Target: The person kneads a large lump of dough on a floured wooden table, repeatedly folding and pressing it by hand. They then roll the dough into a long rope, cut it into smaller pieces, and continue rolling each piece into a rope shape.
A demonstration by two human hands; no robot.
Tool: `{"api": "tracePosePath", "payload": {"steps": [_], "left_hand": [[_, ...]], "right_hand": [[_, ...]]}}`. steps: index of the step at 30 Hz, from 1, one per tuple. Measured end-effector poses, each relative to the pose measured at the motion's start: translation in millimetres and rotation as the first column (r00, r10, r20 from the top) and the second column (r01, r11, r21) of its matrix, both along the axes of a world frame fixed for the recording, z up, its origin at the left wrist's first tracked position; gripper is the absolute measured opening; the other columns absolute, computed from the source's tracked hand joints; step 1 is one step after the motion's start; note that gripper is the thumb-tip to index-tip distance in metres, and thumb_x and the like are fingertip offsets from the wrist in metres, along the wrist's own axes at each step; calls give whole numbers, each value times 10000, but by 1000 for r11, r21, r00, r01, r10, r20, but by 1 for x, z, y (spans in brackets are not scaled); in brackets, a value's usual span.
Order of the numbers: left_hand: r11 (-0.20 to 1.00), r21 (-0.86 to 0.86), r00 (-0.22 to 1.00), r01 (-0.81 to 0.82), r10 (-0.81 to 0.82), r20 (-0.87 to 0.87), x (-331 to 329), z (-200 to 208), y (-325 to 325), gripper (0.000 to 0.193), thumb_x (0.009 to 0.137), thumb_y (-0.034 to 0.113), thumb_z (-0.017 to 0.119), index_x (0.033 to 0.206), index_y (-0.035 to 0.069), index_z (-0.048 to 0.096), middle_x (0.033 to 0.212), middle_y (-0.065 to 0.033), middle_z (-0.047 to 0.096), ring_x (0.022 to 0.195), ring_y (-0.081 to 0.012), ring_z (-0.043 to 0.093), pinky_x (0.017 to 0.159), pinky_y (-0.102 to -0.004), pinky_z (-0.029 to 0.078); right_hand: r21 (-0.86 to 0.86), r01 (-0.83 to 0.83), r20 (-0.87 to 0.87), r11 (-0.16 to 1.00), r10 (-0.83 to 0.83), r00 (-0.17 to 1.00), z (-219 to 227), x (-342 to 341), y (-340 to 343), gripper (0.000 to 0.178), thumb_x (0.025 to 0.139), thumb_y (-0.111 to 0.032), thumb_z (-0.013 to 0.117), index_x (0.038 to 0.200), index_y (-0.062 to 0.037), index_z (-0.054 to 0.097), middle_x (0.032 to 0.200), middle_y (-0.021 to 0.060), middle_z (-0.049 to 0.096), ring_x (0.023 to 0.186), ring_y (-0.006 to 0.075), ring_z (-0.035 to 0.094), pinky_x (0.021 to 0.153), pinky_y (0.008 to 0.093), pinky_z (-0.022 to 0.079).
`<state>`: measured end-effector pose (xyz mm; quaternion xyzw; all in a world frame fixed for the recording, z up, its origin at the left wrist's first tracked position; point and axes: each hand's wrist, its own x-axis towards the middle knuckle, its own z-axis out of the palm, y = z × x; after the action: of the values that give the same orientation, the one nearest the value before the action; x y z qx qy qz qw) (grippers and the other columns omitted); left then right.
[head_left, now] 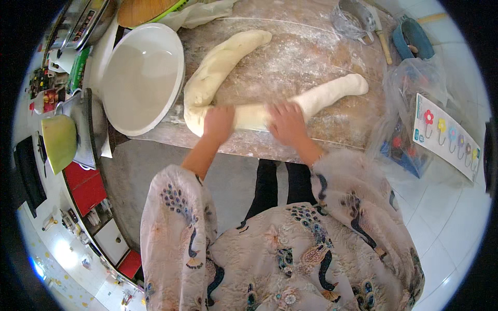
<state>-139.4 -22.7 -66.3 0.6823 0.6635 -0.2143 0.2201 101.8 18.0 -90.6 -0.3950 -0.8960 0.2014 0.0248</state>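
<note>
A long, thick roll of pale dough lies bent into a rough U on a floured wooden board. One arm of it curves toward the far side, the other slants off to the right. Near the left bend, my left hand presses down with its fingers curled over the roll. My right hand grips the roll further right, its fingers bent over the top and slightly blurred. Bare dough shows between the two hands. Under my palms the dough is hidden.
Left of the dough stands a large white basin. At the far right are a flour-dusted metal cup, a wooden-handled tool and a blue container. A clear plastic bag and a card of flower hooks hang beside the board's right edge.
</note>
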Motion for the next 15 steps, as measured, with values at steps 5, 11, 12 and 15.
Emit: {"api": "tracePosePath", "payload": {"steps": [5, 11, 12, 15], "left_hand": [[910, 354, 969, 217, -245, 36, -24, -1, -71, 486, 693, 296, 757, 1095, 94, 573, 1084, -130, 608, 1048, -293, 588, 847, -413, 460], [983, 166, 889, -83, -2, 458, -31, 8, 0, 614, 702, 407, 780, 1175, 76, 571, 1132, -137, 599, 1116, -296, 558, 915, -438, 441], [975, 169, 863, -142, 38, 503, -24, 14, 27, 710, 692, 424, 784, 1268, 81, 552, 1225, -158, 578, 1200, -318, 517, 993, -442, 412], [855, 483, 977, -188, 113, 180, -13, 34, 92, 837, 681, 418, 798, 1391, 132, 458, 1301, -171, 546, 1231, -352, 495, 1020, -451, 400]], "right_hand": [[223, 73, -254, 972, -15, 967, -21, 12, -24, 469, 803, -378, 529, 1158, -87, 626, 1183, 121, 593, 1122, 325, 514, 1012, 517, 325], [-262, 269, 14, 927, -275, 961, 1, -46, 80, 351, 851, -378, 568, 931, -58, 686, 957, 167, 673, 957, 348, 610, 868, 442, 463], [-332, 338, 23, 881, -351, 936, 2, -43, 91, 350, 860, -381, 574, 915, -55, 690, 927, 172, 676, 934, 353, 617, 854, 434, 473], [-351, 88, -43, 932, -110, 993, -7, -24, 105, 371, 834, -407, 627, 959, -62, 682, 1001, 155, 672, 946, 355, 611, 873, 442, 467]]}}
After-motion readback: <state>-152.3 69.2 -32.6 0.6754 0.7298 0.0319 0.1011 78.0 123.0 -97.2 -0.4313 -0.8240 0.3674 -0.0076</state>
